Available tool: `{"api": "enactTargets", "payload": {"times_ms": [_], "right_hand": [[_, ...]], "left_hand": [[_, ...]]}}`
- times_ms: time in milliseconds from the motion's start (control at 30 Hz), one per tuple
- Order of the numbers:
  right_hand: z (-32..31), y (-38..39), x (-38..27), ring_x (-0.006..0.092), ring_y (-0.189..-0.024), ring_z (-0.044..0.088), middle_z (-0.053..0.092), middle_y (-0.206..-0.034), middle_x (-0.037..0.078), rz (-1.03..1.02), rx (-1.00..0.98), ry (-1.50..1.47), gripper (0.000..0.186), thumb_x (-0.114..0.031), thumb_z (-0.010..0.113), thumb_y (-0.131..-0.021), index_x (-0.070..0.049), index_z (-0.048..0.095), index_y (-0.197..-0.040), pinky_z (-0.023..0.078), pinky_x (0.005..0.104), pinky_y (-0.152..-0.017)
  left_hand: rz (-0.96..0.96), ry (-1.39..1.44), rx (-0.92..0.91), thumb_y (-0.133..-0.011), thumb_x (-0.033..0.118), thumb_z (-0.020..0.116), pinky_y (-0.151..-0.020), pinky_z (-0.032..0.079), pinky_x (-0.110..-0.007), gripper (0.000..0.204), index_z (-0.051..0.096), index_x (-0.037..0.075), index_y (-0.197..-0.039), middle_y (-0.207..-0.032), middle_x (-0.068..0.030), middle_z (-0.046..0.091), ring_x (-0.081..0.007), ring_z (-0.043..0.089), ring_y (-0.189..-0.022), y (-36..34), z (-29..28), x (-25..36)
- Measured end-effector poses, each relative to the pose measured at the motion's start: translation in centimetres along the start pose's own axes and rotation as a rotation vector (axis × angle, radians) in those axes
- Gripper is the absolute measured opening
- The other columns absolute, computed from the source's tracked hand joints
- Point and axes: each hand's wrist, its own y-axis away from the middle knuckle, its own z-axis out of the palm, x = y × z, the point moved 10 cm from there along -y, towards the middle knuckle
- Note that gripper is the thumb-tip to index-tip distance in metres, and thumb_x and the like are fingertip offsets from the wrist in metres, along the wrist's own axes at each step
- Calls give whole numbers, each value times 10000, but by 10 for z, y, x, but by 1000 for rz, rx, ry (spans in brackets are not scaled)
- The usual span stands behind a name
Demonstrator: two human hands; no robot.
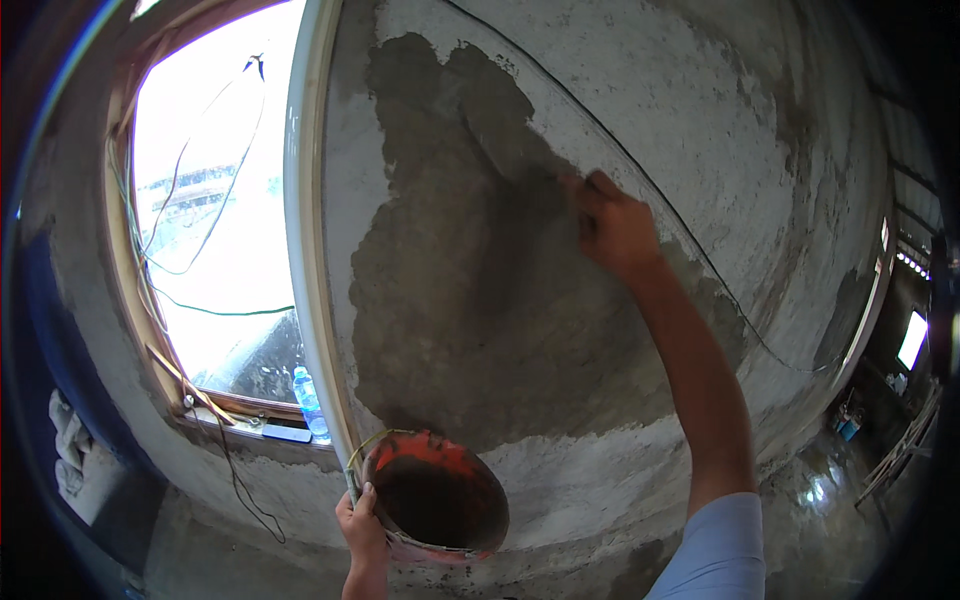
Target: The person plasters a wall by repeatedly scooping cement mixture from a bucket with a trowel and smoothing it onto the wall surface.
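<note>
My left hand is closed around the wire handle at the left side of an orange-red bucket. The bucket is tilted with its mouth toward me, its inside dark and its rim smeared with grey. Up on the wall, my right hand grips what looks like a plastering trowel by its dark handle. The trowel's blade is blurred and hard to tell from the mortar. A broad patch of damp grey mortar covers the wall around it, with rough edges against the paler wall.
A black cable runs slantwise across the wall, close to my right hand. At left is a bright window with a wooden frame and hanging wires. On its sill are a blue-tinted plastic bottle and a flat phone-like object.
</note>
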Motion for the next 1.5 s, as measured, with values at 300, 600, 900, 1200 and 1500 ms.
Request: {"api": "enactTargets", "payload": {"times_ms": [300,600,900,1200,1500], "right_hand": [[-27,-20,-8,308,-804,704,637,-1052,73,40,119,-43,537,-104,690,-848,-293,646,-1349,592,437,-680],[10,-107,-54,360,-916,722,613,-1238,169,8,23,88,572,-49,626,-832,-190,620,-1386,599,465,-776],[-7,-22,-56,364,-840,716,617,-1164,153,-12,-169,-5,592,-42,632,-823,-190,604,-1395,591,473,-720],[24,-76,-54,380,-840,722,596,-1222,154,90,21,105,609,-87,658,-808,-196,594,-1404,601,488,-707],[1,-21,-81,361,-819,723,597,-1239,152,-45,50,-74,622,-71,678,-787,-217,603,-1387,603,486,-653]], "left_hand": [[10,-30,-15,-998,109,604,-604,331,-230,166,654,28,-863,-749,77,542,-32,445,-666,-6,-6,-8],[-49,-33,-36,-978,117,606,-744,490,-273,155,678,-20,-994,-903,-24,679,-112,616,-790,-9,7,-26],[-9,-30,2,-993,97,605,-627,363,-241,168,635,42,-837,-764,66,550,-37,456,-687,-15,-19,-12],[-5,-6,22,-996,108,607,-628,368,-239,164,678,20,-878,-769,61,563,-38,466,-692,-9,0,-3],[-8,-52,48,-993,111,614,-570,296,-251,231,592,83,-765,-704,93,477,-32,390,-627,-17,-25,-11]]}}
